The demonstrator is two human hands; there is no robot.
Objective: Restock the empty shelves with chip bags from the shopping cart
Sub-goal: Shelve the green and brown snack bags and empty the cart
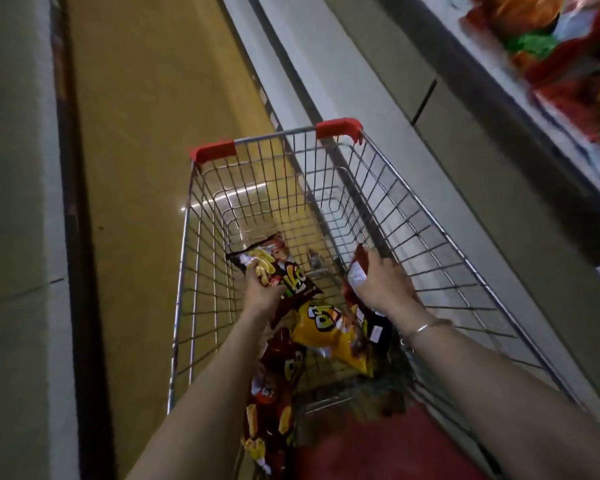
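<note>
Inside the cart (274, 136), toward its near end, the left hand (261, 293) grasps a dark bag (295, 282) and the right hand (387, 284) clutches a red bag (356, 271). Both look light, crinkly, slippery and crushable, best pinched at the seam.

The left grip (261, 293) held a dark chip bag (293, 277) printed with yellow chips, low inside the wire shopping cart (340, 128). The right grip (386, 283), a thin bracelet (426, 328) on its wrist, clutched a red bag (356, 270) close to the cart's right wall. Between the two forearms lay a yellow bag (326, 329), and a dark red bag (274, 393) lay nearer the handle end. Blurred red and orange packets (568, 67) filled a shelf at upper right, above the tan floor (153, 133).
</note>
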